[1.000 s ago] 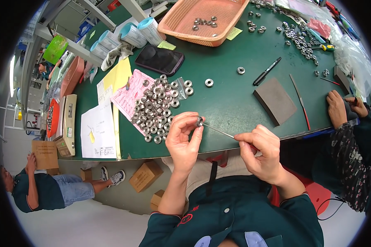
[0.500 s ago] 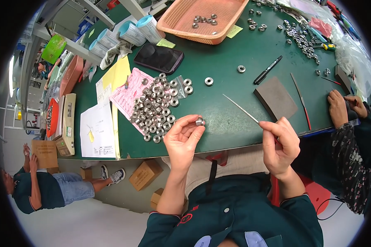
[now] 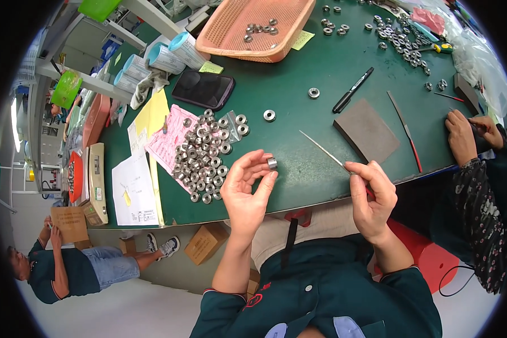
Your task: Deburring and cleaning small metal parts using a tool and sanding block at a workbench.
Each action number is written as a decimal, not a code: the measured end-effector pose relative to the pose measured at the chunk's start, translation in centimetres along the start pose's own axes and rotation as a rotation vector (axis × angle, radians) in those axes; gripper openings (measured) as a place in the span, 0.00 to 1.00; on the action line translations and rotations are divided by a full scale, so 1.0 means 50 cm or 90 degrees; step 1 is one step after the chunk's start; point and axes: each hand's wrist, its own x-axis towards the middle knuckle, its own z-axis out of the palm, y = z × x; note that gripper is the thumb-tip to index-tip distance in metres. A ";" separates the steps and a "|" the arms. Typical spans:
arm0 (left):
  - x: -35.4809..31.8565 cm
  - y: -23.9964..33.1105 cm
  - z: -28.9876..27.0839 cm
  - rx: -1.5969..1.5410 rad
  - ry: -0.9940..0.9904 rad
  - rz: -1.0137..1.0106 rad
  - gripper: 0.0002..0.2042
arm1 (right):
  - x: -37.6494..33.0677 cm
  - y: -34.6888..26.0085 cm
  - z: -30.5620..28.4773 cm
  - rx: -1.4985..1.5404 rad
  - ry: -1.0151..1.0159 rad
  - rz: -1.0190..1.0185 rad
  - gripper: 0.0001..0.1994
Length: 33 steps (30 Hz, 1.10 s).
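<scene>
My left hand (image 3: 247, 194) pinches a small steel ring (image 3: 272, 163) at its fingertips, its outer side showing. In my right hand (image 3: 373, 194) is a thin needle file (image 3: 324, 151), its pointed end aimed up and left, apart from the ring. A bit of red handle shows between the fingers. Left of my left hand, a heap of steel rings (image 3: 203, 155) lies partly on a pink sheet (image 3: 160, 147). Two single rings, one nearer (image 3: 269, 115) and one farther right (image 3: 314, 93), lie on the green table (image 3: 253, 84).
A grey block (image 3: 367, 132), a black pen (image 3: 352, 90) and a red-handled file (image 3: 405, 132) lie to the right. Farther back are a peach basket (image 3: 253, 50) with rings and a phone (image 3: 203, 89). A co-worker's hands (image 3: 462, 135) are at the right edge.
The view has shifted, moving most table items leftward. The ring in my left hand has turned to show more of its side. My right hand still holds the file, slightly nearer the left hand.
</scene>
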 end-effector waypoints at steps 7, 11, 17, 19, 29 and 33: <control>0.009 0.000 -0.003 -0.151 -0.052 -0.102 0.14 | 0.009 0.016 0.026 -0.223 -0.072 -0.161 0.13; 0.015 -0.002 -0.006 -0.252 -0.059 -0.163 0.14 | 0.012 0.017 0.033 -0.322 -0.158 -0.147 0.14; 0.016 0.005 -0.013 -0.250 -0.026 -0.180 0.13 | 0.051 -0.020 -0.043 -0.405 -0.077 -0.102 0.24; 0.016 0.006 -0.011 -0.256 -0.024 -0.183 0.13 | 0.069 -0.013 -0.049 -0.476 -0.077 -0.046 0.29; 0.009 0.006 0.007 -0.295 -0.027 -0.169 0.12 | 0.050 -0.067 0.006 -0.025 -0.227 -0.160 0.27; -0.001 0.018 -0.006 -0.249 -0.120 0.010 0.14 | 0.077 0.000 0.042 -0.220 -0.047 -0.104 0.23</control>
